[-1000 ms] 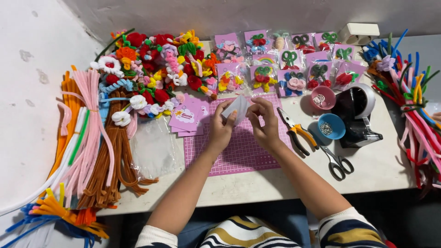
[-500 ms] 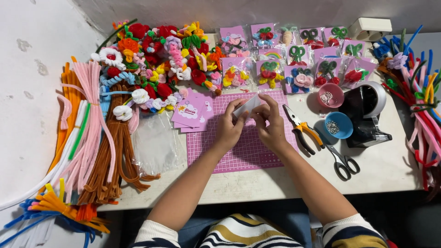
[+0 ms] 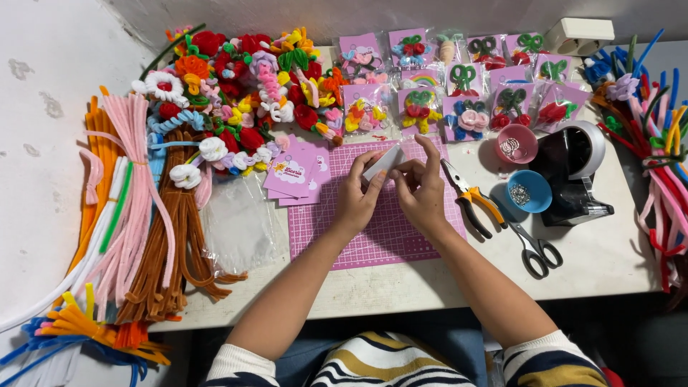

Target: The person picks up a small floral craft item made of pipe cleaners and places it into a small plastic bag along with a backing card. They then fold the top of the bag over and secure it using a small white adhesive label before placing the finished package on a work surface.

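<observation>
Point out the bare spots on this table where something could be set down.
Bare tabletop lies right of the scissors, below the tape dispenser. A strip runs along the near edge under the cutting mat. Crowded: the back rows of packaged charms, the flower pile, and the pipe cleaner bundles on the left.

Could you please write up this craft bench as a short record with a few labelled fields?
Setting: pale table against a wall, seen from above
Left hand: grip on a small white packet
Right hand: pinching the same packet, above the pink cutting mat
Right of mat: pliers, scissors, blue bowl, pink bowl, tape dispenser
Left of mat: pink cards, pipe cleaner bundles, pile of flowers
Back row: bagged finished pieces
</observation>
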